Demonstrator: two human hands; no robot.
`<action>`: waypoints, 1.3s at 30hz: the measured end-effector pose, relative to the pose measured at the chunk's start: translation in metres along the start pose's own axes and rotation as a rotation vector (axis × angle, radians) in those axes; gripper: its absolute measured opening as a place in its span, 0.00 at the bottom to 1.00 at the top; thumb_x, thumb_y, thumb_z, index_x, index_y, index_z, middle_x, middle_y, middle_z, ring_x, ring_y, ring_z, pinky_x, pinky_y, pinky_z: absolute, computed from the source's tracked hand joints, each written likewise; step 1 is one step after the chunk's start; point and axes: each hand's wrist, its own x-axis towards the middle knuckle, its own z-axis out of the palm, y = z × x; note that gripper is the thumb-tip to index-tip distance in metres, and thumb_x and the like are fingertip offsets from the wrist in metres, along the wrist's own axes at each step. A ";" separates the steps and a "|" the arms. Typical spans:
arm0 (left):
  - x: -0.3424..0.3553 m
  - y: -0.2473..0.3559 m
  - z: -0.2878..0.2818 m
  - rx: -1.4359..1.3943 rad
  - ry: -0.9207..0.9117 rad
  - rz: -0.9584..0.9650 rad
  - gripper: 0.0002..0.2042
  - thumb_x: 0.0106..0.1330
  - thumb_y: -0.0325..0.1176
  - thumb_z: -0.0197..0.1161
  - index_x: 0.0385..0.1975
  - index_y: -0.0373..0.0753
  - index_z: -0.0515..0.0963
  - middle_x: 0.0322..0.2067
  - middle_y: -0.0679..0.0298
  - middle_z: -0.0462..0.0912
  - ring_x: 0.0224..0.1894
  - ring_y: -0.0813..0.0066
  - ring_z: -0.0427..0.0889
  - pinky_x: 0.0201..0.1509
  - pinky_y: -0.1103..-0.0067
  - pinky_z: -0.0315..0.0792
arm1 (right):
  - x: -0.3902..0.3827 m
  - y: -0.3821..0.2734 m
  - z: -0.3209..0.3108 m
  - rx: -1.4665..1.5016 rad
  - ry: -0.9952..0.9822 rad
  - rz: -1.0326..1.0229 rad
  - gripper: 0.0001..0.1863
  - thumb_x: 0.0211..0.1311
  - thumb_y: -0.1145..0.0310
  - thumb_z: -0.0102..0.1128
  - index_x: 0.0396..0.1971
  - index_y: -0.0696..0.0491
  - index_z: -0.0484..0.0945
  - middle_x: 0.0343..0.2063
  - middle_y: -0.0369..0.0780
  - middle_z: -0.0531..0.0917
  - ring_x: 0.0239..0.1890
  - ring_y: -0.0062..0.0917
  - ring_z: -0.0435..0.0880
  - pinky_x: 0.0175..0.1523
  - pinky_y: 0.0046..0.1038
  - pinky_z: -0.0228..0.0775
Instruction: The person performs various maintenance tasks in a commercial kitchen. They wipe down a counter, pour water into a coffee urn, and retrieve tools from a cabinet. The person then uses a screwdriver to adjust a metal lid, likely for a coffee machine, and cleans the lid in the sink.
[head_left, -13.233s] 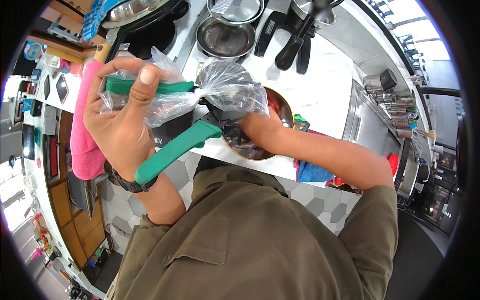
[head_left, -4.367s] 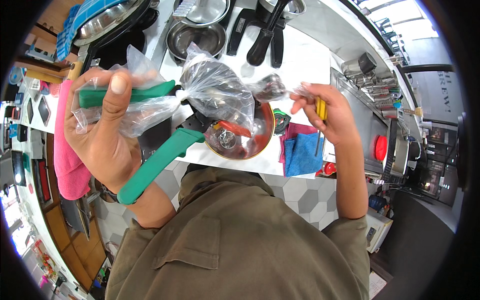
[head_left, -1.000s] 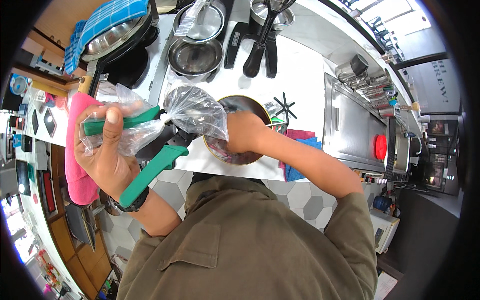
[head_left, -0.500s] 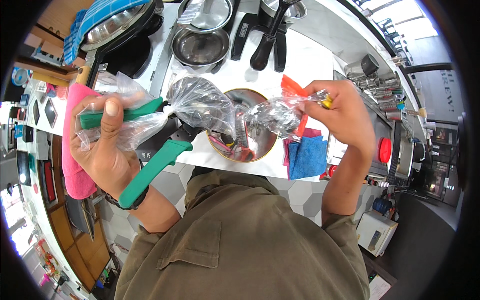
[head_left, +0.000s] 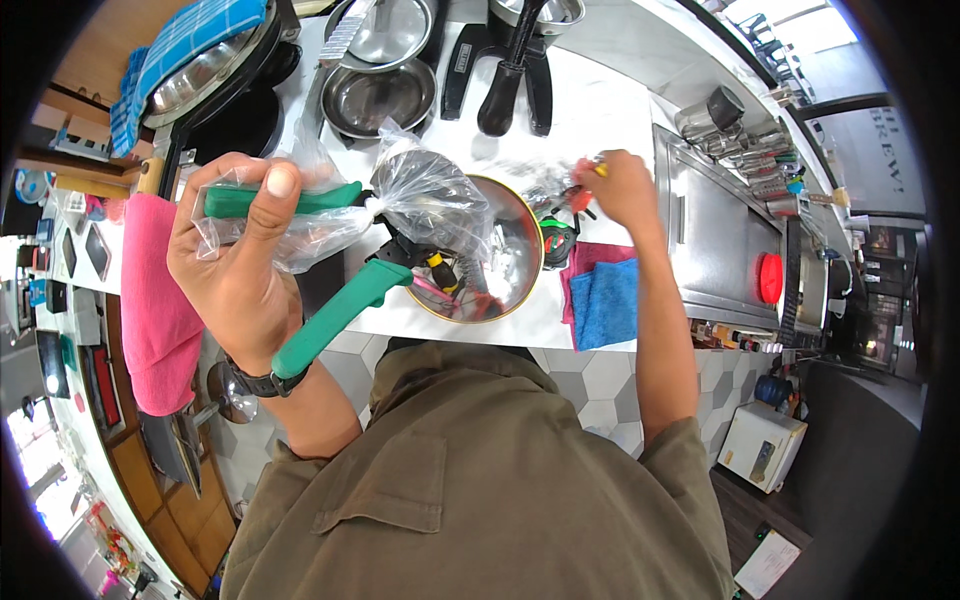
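My left hand (head_left: pixel 235 235) is closed round one green handle of a black-headed hand tool (head_left: pixel 340 315), which looks like pliers. Its other green handle slants down past my wrist. A knotted clear plastic bag (head_left: pixel 425 190) is bunched in the same grip, its puffed end over a round gold-rimmed metal bowl (head_left: pixel 515 255). Inside the bowl lie a small yellow-and-black item (head_left: pixel 441 272) and a pink one. Right of it, my right hand (head_left: pixel 625 190) pinches a blurred clear plastic wrapper (head_left: pixel 545 188) with red and yellow bits, just above a green-and-black tape measure (head_left: pixel 559 243).
Blue (head_left: pixel 605 305) and maroon cloths lie at the counter's front right edge. Metal pans (head_left: pixel 380 98) and a black-handled pan (head_left: pixel 500 98) stand behind the bowl. A pink towel (head_left: pixel 158 300) hangs at left; a steel lid or panel (head_left: pixel 715 230) lies at right.
My right hand has moved away from the bag and slightly left, with the wrapper in it. The tape measure and the yellow-and-black item now show. My left hand has shifted a little right.
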 end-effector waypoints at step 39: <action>-0.009 0.002 -0.031 -0.050 0.105 0.022 0.11 0.55 0.22 0.74 0.35 0.32 0.79 0.29 0.61 0.84 0.31 0.76 0.83 0.38 0.80 0.77 | -0.051 -0.122 0.050 -0.210 -0.688 -0.905 0.11 0.49 0.72 0.60 0.33 0.57 0.84 0.36 0.48 0.86 0.42 0.42 0.85 0.46 0.41 0.78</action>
